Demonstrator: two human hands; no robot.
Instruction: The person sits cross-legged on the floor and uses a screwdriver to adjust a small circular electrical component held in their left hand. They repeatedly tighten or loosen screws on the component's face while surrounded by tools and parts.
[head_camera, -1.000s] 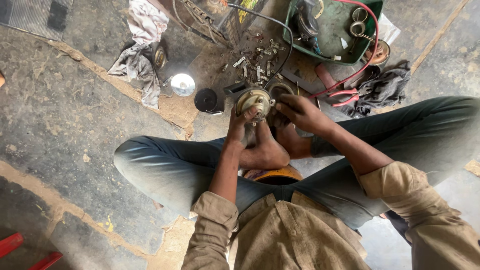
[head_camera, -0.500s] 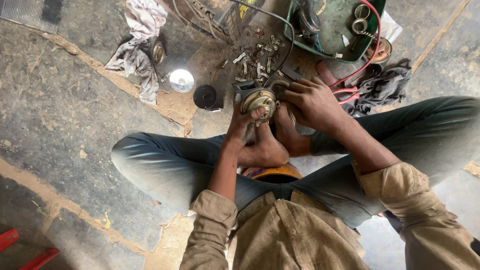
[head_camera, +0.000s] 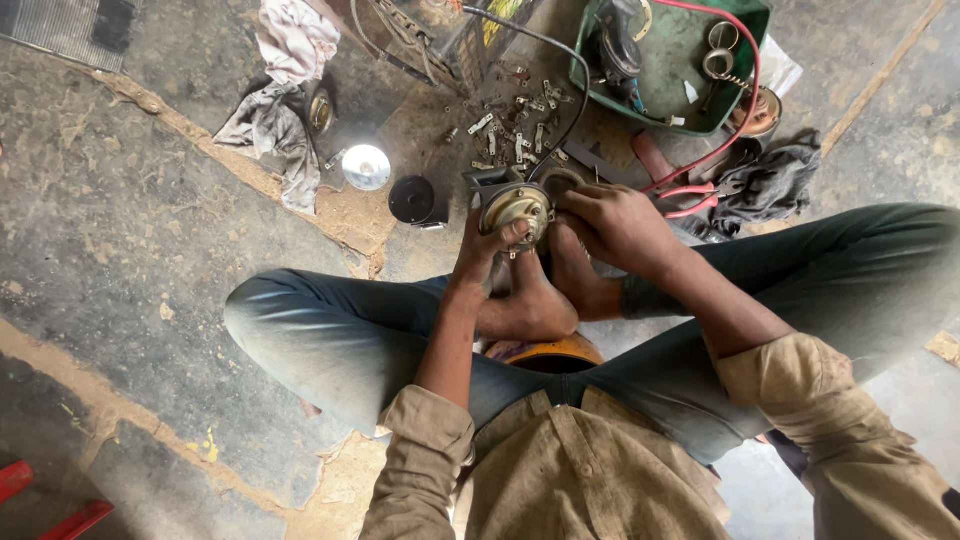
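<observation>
Cracked grey concrete floor (head_camera: 120, 250) fills the head view, stained and dusty, with a sandy seam running diagonally across the left half. At centre, just above the middle of the frame, a person sits cross-legged with bare feet tucked together, and both hands meet over a round brass-coloured metal part (head_camera: 516, 208). The left hand (head_camera: 484, 250) grips this part from below, thumb pressed on its face and fingers curled behind it. The right hand (head_camera: 618, 226) rests against the part's right edge with fingers bent closed — what they pinch, I cannot tell. Just left of the part sit a small black round cap (head_camera: 412, 199) and, beyond it, a shiny silver disc (head_camera: 366, 166). Crumpled rags (head_camera: 282, 95) lie in the upper left. Scattered screws and small metal bits (head_camera: 510, 125) lie directly above the hands. A green tray (head_camera: 672, 105) at upper right holds tools and rings, a red cable (head_camera: 745, 90) looping over it — a dark cloth (head_camera: 765, 185) lies beside it.
</observation>
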